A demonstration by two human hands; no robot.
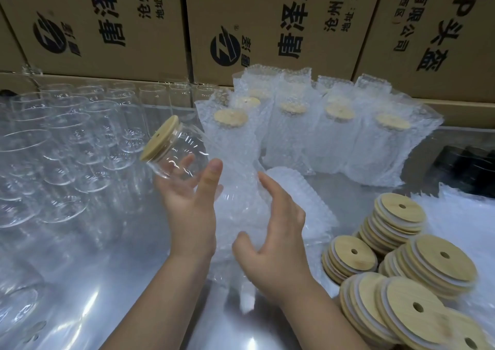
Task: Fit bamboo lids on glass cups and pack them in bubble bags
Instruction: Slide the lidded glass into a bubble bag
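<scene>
My left hand [192,215] holds a clear glass cup [179,151] tilted up to the left, its fingers showing through the glass. A bamboo lid [160,138] with a small hole sits on the cup's mouth. The cup's lower end meets the mouth of a bubble bag [241,202] that stands between my hands. My right hand [276,237] grips that bag, thumb in front and fingers round its far side. Whether the cup's base is inside the bag is hidden.
Several empty glass cups [67,148] crowd the left of the shiny table [120,282]. Bagged, lidded cups [334,140] stand at the back right before cardboard boxes [267,28]. Stacks of bamboo lids [401,269] lie at the right, flat bubble bags [308,197] behind my right hand.
</scene>
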